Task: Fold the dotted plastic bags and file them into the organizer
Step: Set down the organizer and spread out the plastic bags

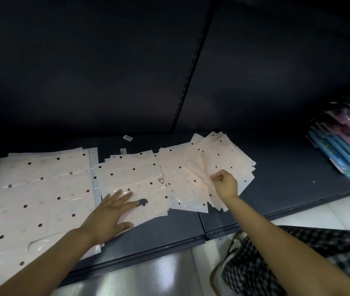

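Right hand grip: right hand (225, 184) is curled, and its thumb and finger pinch the top bag of the fanned pile (208, 167).
Left hand grip: left hand (110, 214) holds nothing; it lies flat with fingers spread wide, pressing down on the middle pile (131, 180).
Head view, middle pile: pale pink bags with dark dots, stacked flat on the dark shelf (276, 167). One bag shows a cut-out handle hole just beside the left fingertips.
Head view, fanned pile: just right of the middle pile, touching its edge, with the bags spread out like cards.
Head view, big pile (35, 199): left of the middle pile, with larger dotted bags lying flat.
Head view, packets (340, 146): blue and pink ones, far right of the middle pile, leaning in a row.
Head view, labels (127, 138): small white tags behind the middle pile.
Head view, checked cloth (319, 263): near the person, below the shelf edge.
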`<state>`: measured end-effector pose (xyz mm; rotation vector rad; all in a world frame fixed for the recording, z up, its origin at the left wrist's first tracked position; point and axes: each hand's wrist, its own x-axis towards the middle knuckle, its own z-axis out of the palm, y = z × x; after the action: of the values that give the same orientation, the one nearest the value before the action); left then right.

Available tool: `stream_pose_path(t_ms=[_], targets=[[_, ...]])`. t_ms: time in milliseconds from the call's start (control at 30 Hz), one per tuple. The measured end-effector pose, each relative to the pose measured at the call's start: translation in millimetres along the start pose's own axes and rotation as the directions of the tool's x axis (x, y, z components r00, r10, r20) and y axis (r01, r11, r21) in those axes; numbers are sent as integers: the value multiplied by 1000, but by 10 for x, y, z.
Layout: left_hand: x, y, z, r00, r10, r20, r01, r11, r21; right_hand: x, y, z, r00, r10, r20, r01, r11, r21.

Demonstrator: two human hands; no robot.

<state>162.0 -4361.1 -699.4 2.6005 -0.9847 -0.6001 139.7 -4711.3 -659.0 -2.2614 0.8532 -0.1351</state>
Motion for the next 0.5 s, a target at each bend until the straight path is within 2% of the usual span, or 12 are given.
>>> stream_pose_path(t_ms=[67, 100, 133, 200, 267, 300, 333, 400, 500], targets=[[10, 135, -64, 997, 41, -59, -52, 978, -200, -115, -327, 74, 994, 77, 76, -96, 952, 290], [8, 231, -108, 997, 46, -70, -67, 941, -332, -190, -513, 133, 983, 106, 151, -162, 888, 431], [-4, 338, -157, 997, 37, -64, -63, 885, -462, -275, -706, 202, 963, 121, 240, -236, 809, 538], [-18, 524, -232, 998, -16, -54, -26, 711, -703, -485, -1073, 353, 910, 99, 404, -366, 650, 666], [-15, 636, -242, 977, -171, -127, -9, 564, -825, -673, -1338, 491, 853, 34, 521, -465, 502, 729], [-16, 662, -266, 930, -313, -191, 7, 536, -844, -731, -1416, 543, 829, -9, 559, -494, 457, 740], [-18, 653, -301, 853, -454, -258, 23, 526, -850, -762, -1454, 582, 816, -56, 576, -495, 449, 744], [-62, 520, -380, 723, -615, -317, 49, 502, -863, -749, -1430, 615, 829, -117, 547, -406, 547, 732], [-208, 64, -498, 644, -693, -324, 189, 554, -810, -572, -1115, 552, 941, -114, 318, -99, 807, 583]])
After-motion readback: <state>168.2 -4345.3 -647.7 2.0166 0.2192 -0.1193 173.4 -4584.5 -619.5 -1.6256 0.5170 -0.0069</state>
